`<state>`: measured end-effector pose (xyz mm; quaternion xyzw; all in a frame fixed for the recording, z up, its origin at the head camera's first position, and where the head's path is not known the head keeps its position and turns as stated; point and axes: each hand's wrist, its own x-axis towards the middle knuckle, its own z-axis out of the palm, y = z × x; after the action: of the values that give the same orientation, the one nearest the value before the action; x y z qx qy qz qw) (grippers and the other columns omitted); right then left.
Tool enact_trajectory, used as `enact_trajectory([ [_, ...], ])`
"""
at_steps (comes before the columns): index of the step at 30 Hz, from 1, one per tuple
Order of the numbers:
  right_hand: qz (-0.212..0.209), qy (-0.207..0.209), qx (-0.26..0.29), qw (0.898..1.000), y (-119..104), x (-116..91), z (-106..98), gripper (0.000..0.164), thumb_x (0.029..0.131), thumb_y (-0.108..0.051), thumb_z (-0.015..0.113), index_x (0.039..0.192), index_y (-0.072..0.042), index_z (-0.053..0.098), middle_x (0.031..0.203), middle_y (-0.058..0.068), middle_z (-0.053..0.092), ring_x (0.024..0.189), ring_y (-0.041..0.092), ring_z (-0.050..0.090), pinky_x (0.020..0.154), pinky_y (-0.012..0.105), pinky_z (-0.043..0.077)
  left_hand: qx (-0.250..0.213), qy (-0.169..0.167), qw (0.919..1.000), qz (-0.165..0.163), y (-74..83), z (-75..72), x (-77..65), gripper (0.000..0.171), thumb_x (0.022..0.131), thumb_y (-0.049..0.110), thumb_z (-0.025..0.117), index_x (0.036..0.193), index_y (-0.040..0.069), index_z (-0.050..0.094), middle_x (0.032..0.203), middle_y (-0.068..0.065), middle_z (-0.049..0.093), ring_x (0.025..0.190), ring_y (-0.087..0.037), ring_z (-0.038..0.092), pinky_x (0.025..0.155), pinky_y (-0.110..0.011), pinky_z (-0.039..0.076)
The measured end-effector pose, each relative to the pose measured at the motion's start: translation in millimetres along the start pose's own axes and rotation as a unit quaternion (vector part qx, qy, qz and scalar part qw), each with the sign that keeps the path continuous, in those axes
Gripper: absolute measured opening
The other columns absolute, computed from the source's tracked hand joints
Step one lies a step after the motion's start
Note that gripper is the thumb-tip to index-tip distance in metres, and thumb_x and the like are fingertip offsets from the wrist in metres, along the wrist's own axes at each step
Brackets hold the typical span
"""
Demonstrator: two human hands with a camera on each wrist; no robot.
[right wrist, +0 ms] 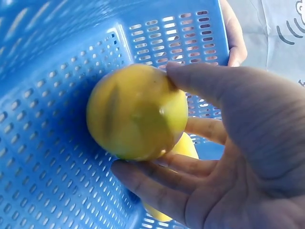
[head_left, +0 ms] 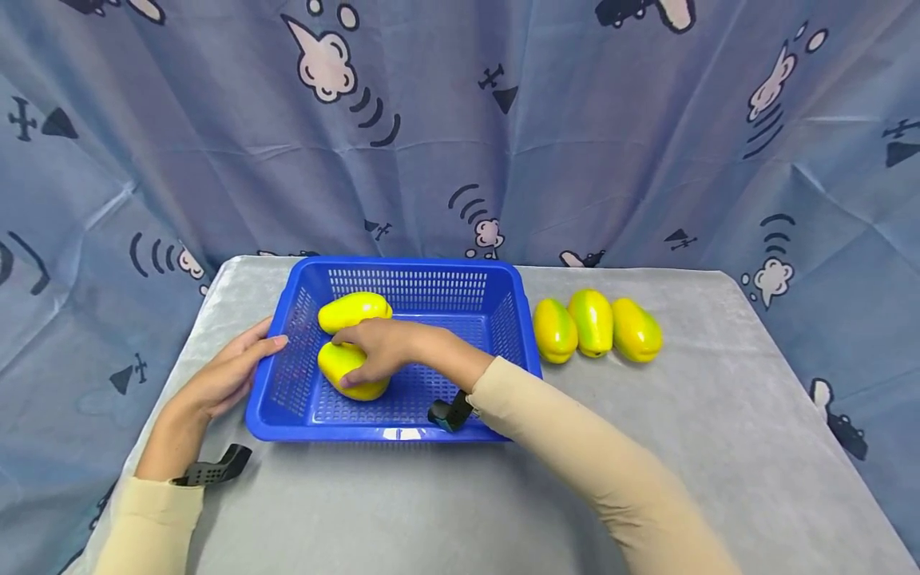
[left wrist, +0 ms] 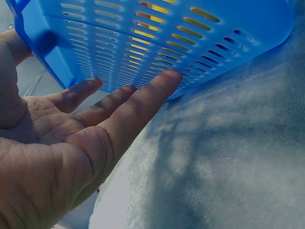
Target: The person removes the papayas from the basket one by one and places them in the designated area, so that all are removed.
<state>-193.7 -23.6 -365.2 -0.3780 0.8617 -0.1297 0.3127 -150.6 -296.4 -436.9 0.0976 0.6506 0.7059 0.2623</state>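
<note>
yellow fruit [head_left: 331, 366] sits in the near left part of a blue basket [head_left: 402, 262], grasped by the right hand [head_left: 384, 345], whose thumb and fingers wrap its sides; whether it rests on the basket floor is hard to tell. the left hand [head_left: 226, 371] grips the basket's left side, thumb over the rim and fingers along the slotted outer wall. a second fruit [head_left: 352, 311] lies in the basket just behind the held one. the basket stands on a pale grey table [head_left: 719, 447] with a faintly mottled top, near its back edge and left of its middle. to the right, three more fruits [head_left: 591, 323] lie side by side on the tabletop, streaked with green, the leftmost just beside the basket. in the left wrist view, soft shadows fall across the grey surface. behind the table and along both sides hangs a blue-grey curtain [head_left: 431, 96], creased and printed with white clouds, dark curved stripes and small dark shapes. both arms wear cream sleeves [head_left: 589, 447], with a black camera [head_left: 216, 471] at each wrist
</note>
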Motion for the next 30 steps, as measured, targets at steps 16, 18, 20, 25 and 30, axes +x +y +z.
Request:
enact_trajectory([
  [16,-0.006,0.029,-0.014,0.999,-2,-6,-2,0.069,0.1,-0.035,0.07,0.161,-0.018,0.043,0.156,0.003,0.056,0.132,0.018,0.053,0.122,0.035,0.043,-0.005,0.001,1.0,-0.001,-0.6,-1.4,1.2,0.07,0.115,0.022,0.04,0.168,0.002,-0.001,0.125,0.006,0.073,0.108,-0.016,0.076,0.087,-0.037,0.066],
  [18,-0.008,0.035,-0.016,0.999,-2,-9,-3,0.068,0.1,-0.035,0.07,0.161,-0.018,0.044,0.157,0.004,0.056,0.134,0.019,0.053,0.122,0.037,0.043,-0.008,0.001,1.0,0.002,-0.6,-2.0,2.2,0.07,0.115,0.022,0.04,0.168,0.002,0.0,0.126,0.005,0.073,0.108,-0.016,0.076,0.087,-0.038,0.066],
  [20,-0.012,0.041,-0.015,0.999,-2,-12,-3,0.068,0.1,-0.034,0.07,0.161,-0.018,0.045,0.155,0.004,0.057,0.131,0.019,0.054,0.12,0.037,0.045,-0.013,0.0,0.9999,0.003,-1.5,-2.1,2.8,0.069,0.115,0.021,0.041,0.168,0.002,0.001,0.127,0.004,0.073,0.108,-0.016,0.076,0.088,-0.038,0.066],
  [25,-0.027,0.055,-0.007,0.998,-3,-17,-1,0.067,0.1,-0.033,0.071,0.16,-0.016,0.046,0.15,0.005,0.06,0.125,0.018,0.055,0.114,0.035,0.048,-0.022,-0.004,0.9997,0.007,-3.4,-2.5,1.4,0.068,0.115,0.02,0.04,0.168,0.002,0.001,0.126,0.005,0.073,0.108,-0.016,0.076,0.088,-0.038,0.066],
  [30,-0.041,0.066,0.002,0.997,-7,-24,-1,0.068,0.1,-0.034,0.071,0.16,-0.018,0.045,0.153,0.003,0.058,0.128,0.018,0.055,0.113,0.034,0.049,-0.022,-0.013,0.9996,0.012,-3.2,-3.3,1.4,0.067,0.115,0.02,0.039,0.168,0.002,0.001,0.126,0.006,0.073,0.11,-0.018,0.076,0.088,-0.04,0.066],
])
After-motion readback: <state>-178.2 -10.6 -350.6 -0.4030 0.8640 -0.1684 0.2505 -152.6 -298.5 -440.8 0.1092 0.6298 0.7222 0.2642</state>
